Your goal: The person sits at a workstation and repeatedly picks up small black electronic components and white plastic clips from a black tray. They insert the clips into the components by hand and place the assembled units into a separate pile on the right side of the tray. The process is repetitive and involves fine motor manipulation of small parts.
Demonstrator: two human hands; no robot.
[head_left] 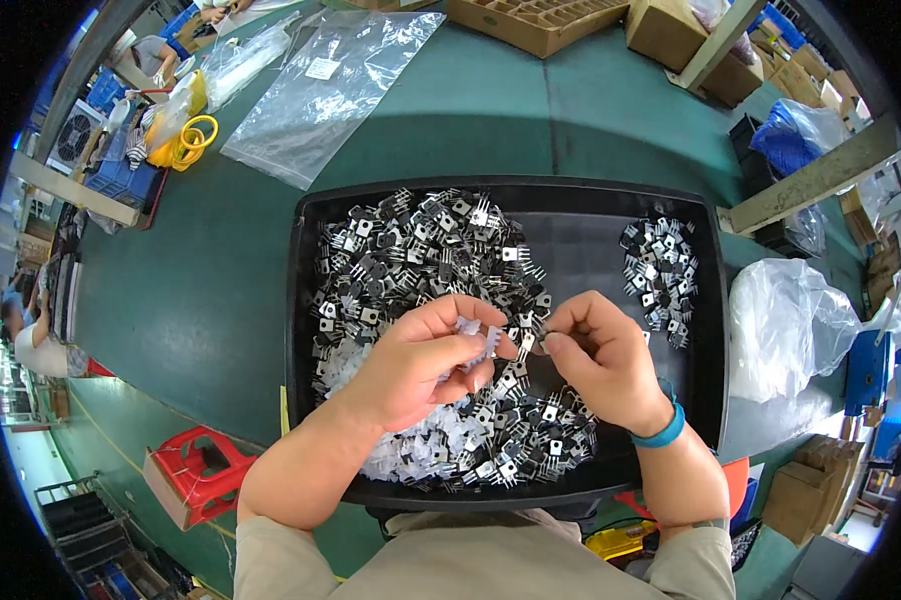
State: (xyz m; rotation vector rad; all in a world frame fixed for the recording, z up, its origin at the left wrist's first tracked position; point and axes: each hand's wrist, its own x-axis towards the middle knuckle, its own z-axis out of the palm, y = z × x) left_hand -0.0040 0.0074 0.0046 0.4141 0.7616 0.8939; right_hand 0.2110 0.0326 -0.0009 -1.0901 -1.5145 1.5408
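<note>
Head view: your left hand (420, 365) curls round white plastic pieces (492, 343); your right hand (608, 368) pinches, on what I can't tell. Black tray (580, 250) edges ring transistors (660, 275) and bare room.

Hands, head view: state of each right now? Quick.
Left hand: partly closed, holding white pieces.
Right hand: pinched nearly closed; can't tell what, if anything, is in the pinch.
</note>
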